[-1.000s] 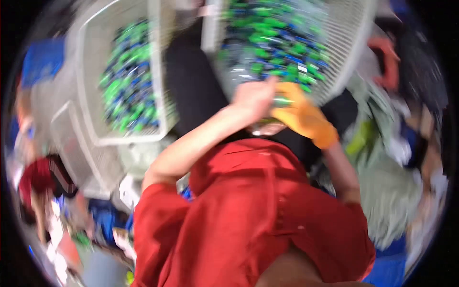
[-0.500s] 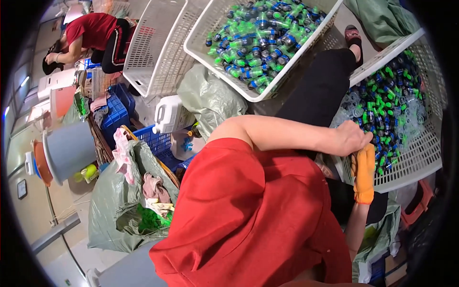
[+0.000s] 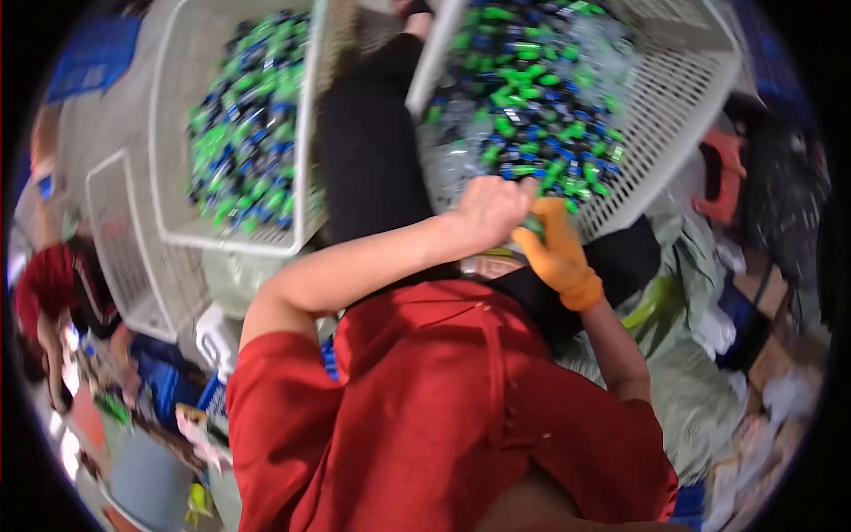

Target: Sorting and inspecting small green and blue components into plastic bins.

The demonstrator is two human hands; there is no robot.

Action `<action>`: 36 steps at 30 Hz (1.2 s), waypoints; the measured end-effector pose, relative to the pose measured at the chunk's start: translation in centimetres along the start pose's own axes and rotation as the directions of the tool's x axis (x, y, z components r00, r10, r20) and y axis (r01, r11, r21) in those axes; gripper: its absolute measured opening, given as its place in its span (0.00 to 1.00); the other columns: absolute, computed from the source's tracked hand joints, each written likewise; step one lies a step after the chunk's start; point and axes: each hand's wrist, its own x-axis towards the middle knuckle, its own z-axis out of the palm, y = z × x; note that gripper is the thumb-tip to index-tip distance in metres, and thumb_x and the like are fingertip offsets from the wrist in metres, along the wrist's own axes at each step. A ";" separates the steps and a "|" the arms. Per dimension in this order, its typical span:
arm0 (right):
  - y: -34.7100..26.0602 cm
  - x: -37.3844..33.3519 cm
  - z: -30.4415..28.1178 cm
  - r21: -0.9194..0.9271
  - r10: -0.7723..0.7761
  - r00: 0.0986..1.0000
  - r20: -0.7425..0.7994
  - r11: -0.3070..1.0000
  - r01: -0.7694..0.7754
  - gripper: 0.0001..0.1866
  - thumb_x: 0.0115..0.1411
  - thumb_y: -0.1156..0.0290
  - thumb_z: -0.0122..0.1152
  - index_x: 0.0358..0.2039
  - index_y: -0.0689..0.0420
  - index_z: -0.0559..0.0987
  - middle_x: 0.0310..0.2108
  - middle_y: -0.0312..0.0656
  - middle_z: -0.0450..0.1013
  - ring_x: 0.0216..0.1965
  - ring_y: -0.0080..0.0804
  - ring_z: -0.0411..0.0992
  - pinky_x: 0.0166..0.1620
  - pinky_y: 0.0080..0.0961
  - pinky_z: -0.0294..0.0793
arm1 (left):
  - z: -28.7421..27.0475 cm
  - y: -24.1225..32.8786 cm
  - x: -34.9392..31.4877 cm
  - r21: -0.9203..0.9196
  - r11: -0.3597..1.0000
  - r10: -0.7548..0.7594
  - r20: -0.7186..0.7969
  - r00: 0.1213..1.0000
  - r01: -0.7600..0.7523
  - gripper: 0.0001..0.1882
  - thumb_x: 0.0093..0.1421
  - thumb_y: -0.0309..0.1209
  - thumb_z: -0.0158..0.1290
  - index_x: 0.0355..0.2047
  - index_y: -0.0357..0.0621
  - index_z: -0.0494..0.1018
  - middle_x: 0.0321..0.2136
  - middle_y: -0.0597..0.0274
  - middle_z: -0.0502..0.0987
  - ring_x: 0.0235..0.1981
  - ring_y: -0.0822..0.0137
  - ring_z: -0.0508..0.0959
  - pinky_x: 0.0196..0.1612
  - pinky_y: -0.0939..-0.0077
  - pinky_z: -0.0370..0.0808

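Note:
Both hands meet in front of my lap, at the near edge of a white plastic basket (image 3: 643,146) of small bottles (image 3: 541,106) with green caps and blue bands. My bare left hand (image 3: 496,211) is closed, knuckles up; whatever its fingers pinch is hidden. Against it, my right hand (image 3: 558,253), in an orange glove, curls its thumb and fingers round a small dark-green piece (image 3: 534,225), blurred, which looks like one of those bottles. Clear plastic pieces (image 3: 454,164) lie along the basket's left side, beside the bottles.
Left of my black-trousered leg (image 3: 372,151) stands another white basket (image 3: 164,160) full of similar bottles. A person in red (image 3: 49,284) bends at the far left. Green sacks (image 3: 696,399) and a red plastic stool (image 3: 722,177) are at right; a white jug (image 3: 214,339) is at left.
My view has swung to the right, so the baskets and my hands appear further left. The hands remain together near the basket; the gloved fingers now show curled round a dark-green piece.

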 end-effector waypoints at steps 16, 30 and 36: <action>10.7 23.5 -10.8 -0.856 -0.308 0.890 -0.335 0.494 -0.152 0.16 0.54 0.70 0.56 0.45 0.54 0.75 0.43 0.40 0.73 0.39 0.38 0.71 0.43 0.29 0.71 | 5.4 -8.9 11.5 -0.160 0.981 -0.124 -0.089 0.988 0.108 0.14 0.51 0.24 0.53 0.40 0.39 0.71 0.34 0.54 0.72 0.33 0.57 0.75 0.33 0.64 0.75; 10.9 21.2 -10.6 -0.760 -0.534 0.711 -0.458 0.650 -0.001 0.16 0.49 0.66 0.60 0.40 0.53 0.75 0.36 0.44 0.73 0.35 0.46 0.71 0.38 0.36 0.71 | -1.6 -6.6 3.6 -0.840 -0.537 -0.498 0.388 0.776 0.076 0.18 0.58 0.25 0.52 0.50 0.36 0.68 0.33 0.54 0.73 0.27 0.65 0.78 0.30 0.77 0.79; 10.7 25.0 -10.3 -0.923 -0.475 0.824 -0.308 0.358 -0.139 0.18 0.50 0.64 0.60 0.42 0.54 0.75 0.40 0.43 0.74 0.37 0.42 0.72 0.41 0.33 0.72 | -0.7 -6.1 3.3 -0.829 -0.555 -0.517 0.414 0.749 0.076 0.18 0.58 0.25 0.52 0.49 0.35 0.68 0.32 0.55 0.73 0.26 0.65 0.78 0.29 0.77 0.78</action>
